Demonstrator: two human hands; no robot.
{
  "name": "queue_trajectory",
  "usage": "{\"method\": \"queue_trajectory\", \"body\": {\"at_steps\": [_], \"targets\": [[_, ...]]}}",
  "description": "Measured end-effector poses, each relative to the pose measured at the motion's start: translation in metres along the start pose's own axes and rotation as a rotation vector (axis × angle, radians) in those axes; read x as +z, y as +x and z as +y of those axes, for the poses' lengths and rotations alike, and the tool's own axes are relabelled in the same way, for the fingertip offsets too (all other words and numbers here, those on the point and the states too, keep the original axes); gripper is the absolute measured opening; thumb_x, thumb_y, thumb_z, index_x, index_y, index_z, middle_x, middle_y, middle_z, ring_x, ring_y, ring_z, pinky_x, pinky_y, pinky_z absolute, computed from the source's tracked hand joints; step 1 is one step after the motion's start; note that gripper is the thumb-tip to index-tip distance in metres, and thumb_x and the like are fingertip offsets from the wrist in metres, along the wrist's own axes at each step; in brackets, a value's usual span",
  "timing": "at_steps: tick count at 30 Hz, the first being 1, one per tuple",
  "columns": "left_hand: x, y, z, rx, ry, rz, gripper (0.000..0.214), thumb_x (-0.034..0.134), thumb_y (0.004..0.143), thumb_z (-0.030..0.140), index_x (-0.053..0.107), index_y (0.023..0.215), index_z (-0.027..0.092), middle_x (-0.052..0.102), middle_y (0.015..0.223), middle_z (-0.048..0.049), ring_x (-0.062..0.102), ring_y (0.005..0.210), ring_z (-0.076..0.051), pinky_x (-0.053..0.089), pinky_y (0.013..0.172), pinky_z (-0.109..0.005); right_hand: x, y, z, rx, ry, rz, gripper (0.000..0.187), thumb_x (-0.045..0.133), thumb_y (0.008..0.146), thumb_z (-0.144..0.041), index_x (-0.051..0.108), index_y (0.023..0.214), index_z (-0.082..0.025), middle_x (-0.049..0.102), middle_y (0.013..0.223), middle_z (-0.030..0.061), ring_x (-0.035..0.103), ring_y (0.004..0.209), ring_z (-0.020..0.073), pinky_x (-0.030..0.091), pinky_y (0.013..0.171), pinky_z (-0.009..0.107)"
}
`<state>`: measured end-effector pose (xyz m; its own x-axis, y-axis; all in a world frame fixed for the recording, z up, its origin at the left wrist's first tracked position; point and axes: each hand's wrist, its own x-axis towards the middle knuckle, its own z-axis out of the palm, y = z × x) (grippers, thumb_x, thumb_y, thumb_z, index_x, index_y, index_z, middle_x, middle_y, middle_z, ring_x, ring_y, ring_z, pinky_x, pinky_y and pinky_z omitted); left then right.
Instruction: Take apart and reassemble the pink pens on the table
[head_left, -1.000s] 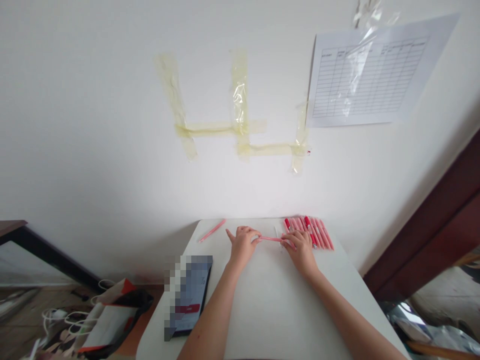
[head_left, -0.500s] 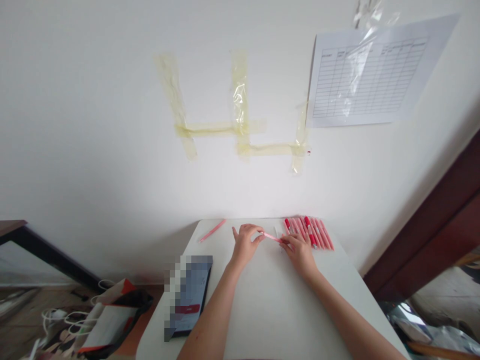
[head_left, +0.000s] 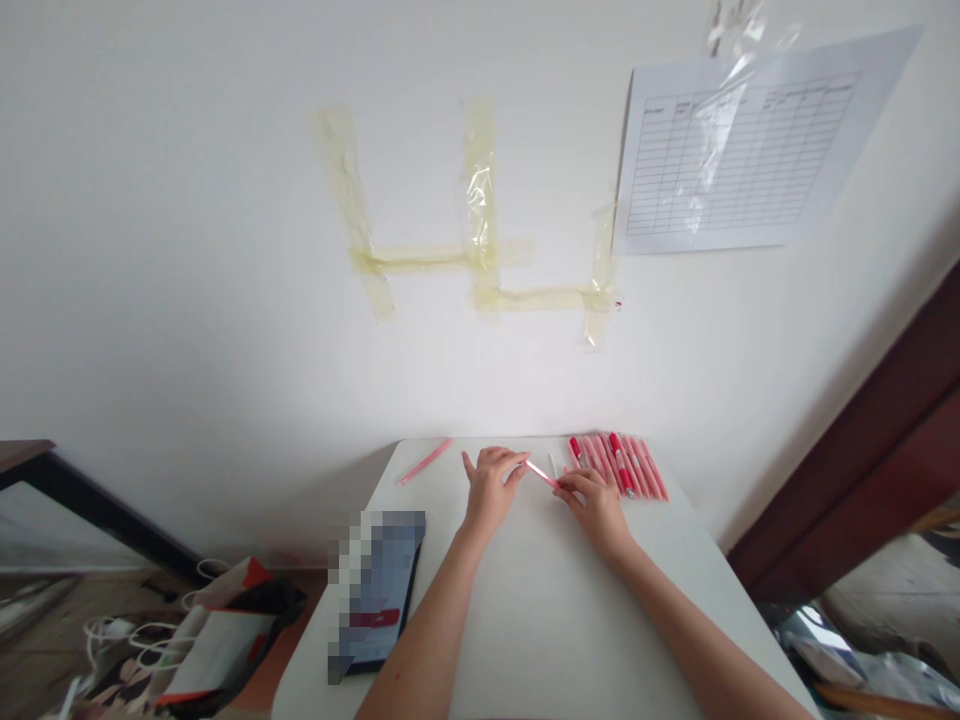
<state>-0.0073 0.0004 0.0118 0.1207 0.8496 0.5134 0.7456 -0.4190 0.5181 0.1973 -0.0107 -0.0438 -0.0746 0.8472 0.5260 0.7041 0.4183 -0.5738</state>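
"What do the hands have?"

"The left hand (head_left: pixel 491 490) and the right hand (head_left: pixel 596 510) both hold one thin pink pen (head_left: pixel 541 474). It sits between them, tilted, above the back of the counter (head_left: pixel 540 620)."

"How are the fingers?"

"They are bent and closed on the pen. The left fingers (head_left: pixel 512 463) pinch one end. The right fingers (head_left: pixel 571 482) pinch the other end."

"What else is on the counter?"

"A row of pink pens with red parts (head_left: pixel 619 465) lies at the back, on the right. One more pink pen (head_left: pixel 425 461) lies alone at the back, on the left. A phone (head_left: pixel 375 590) lies by the front left edge, and its screen is blurred."

"What is by the counter?"

"A paper chart (head_left: pixel 739 140) and strips of tape (head_left: pixel 480 200) are on the wall (head_left: pixel 187 250) behind it. A bag (head_left: pixel 225 640) sits on the floor (head_left: pixel 161 600) by its left side."
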Motion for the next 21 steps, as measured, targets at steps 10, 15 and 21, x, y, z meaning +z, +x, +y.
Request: {"method": "queue_trajectory", "body": {"at_steps": [10, 15, 21], "targets": [[0.0026, 0.0007, -0.0042, -0.06, -0.003, 0.015, 0.013, 0.06, 0.089, 0.035, 0.07, 0.095, 0.032, 0.071, 0.103, -0.0002, 0.057, 0.11, -0.021, 0.006, 0.111, -0.07, 0.0013, 0.0005, 0.0021, 0.012, 0.006, -0.001, 0.021, 0.06, 0.087, -0.039, 0.072, 0.101, -0.029, 0.072, 0.096, 0.0039, 0.063, 0.105, 0.0252, 0.023, 0.111, 0.055], [0.0024, 0.0016, -0.0057, -0.094, -0.014, 0.006, 0.013, 0.06, 0.089, 0.035, 0.071, 0.094, 0.031, 0.071, 0.106, -0.0013, 0.056, 0.111, -0.022, 0.005, 0.111, -0.07, 0.0006, -0.0001, 0.0032, 0.064, 0.032, -0.011, 0.025, 0.06, 0.087, -0.039, 0.07, 0.107, -0.029, 0.071, 0.099, 0.0047, 0.062, 0.107, 0.0255, 0.007, 0.115, 0.06], [0.0022, 0.0023, -0.0062, -0.123, 0.011, -0.027, 0.016, 0.058, 0.089, 0.039, 0.071, 0.094, 0.031, 0.07, 0.109, -0.0018, 0.054, 0.114, -0.022, 0.006, 0.111, -0.071, -0.001, 0.0, 0.0023, 0.074, 0.007, 0.008, 0.023, 0.058, 0.087, -0.042, 0.073, 0.1, -0.029, 0.069, 0.103, 0.0055, 0.063, 0.104, 0.0252, 0.005, 0.115, 0.061]]}}
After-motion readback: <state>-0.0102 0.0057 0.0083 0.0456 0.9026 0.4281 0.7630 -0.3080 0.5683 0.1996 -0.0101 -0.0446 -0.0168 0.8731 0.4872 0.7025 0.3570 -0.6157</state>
